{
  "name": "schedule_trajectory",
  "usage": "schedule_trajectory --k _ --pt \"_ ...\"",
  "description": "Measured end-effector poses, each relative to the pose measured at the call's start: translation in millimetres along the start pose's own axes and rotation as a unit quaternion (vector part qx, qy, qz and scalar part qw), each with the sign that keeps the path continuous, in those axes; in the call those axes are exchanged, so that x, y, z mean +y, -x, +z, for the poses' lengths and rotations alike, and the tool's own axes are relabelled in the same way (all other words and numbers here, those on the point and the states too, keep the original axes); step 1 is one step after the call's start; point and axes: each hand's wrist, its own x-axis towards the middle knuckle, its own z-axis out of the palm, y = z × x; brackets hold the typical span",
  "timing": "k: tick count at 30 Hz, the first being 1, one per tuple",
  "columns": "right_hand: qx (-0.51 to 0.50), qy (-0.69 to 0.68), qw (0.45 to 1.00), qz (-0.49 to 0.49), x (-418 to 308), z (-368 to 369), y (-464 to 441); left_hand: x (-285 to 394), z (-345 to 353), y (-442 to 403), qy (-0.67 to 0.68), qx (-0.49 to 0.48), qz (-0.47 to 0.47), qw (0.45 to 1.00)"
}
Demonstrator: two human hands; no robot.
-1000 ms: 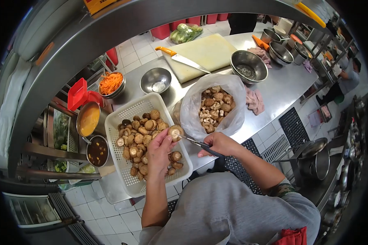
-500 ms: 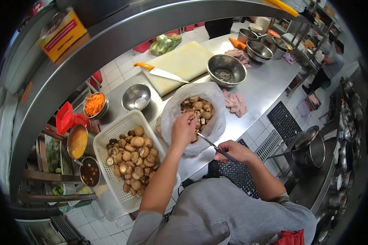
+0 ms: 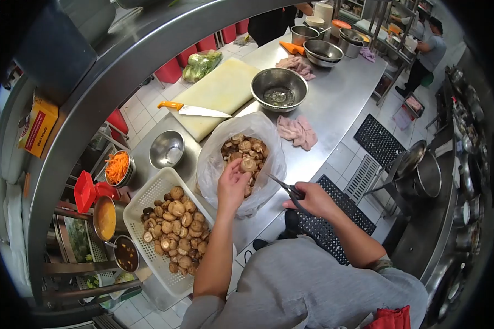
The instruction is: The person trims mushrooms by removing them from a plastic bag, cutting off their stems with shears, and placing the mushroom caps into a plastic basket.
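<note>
My left hand [image 3: 233, 184] pinches a brown mushroom [image 3: 248, 164] by its edge, over the near side of a clear plastic bag [image 3: 273, 148]. Inside the bag lie many more mushrooms [image 3: 241, 143]. A pair of scissors [image 3: 288, 189] is in my right hand [image 3: 313, 198], its fingers closed round the dark handles and its blades pointing toward the bag. The blade tips stand apart from the held mushroom. To the left of the bag, a white perforated basket [image 3: 142, 237] holds a heap of whole mushrooms [image 3: 177, 227].
Beyond the bag lie a cutting board [image 3: 225, 82] and a yellow-handled knife [image 3: 203, 111]. Steel bowls [image 3: 167, 149] [image 3: 280, 89] and a pink cloth [image 3: 297, 131] surround it. Shredded carrot [image 3: 117, 167] and sauce pots [image 3: 105, 216] stand left. An overhead shelf edge [image 3: 121, 49] arches above; a person [image 3: 431, 52] stands far right.
My left hand has lifted a mushroom into view above the bag. The scissors have drawn back slightly from the left hand, and their blades now look parted. The camera view has shifted.
</note>
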Motion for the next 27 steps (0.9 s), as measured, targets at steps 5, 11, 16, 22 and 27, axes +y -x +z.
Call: schedule_trajectory --k 5,11,16,22,27 --pt "0.035 0.104 0.990 -0.088 -21 19 -20 20 -15 45 0.079 0.031 0.018 0.996" --pt "0.069 0.157 0.966 -0.193 -43 42 -29 22 -23 77 0.038 0.128 0.048 0.990" --pt "0.072 0.163 0.965 -0.192 -39 62 -35 19 -22 88 0.020 0.178 0.046 0.983" --pt "0.082 0.171 0.970 -0.153 -38 68 -35 21 -24 82 0.026 0.183 0.013 0.983" --pt "-0.132 -0.102 0.985 0.033 -26 69 -37 10 -23 66 0.016 0.166 -0.005 0.986"
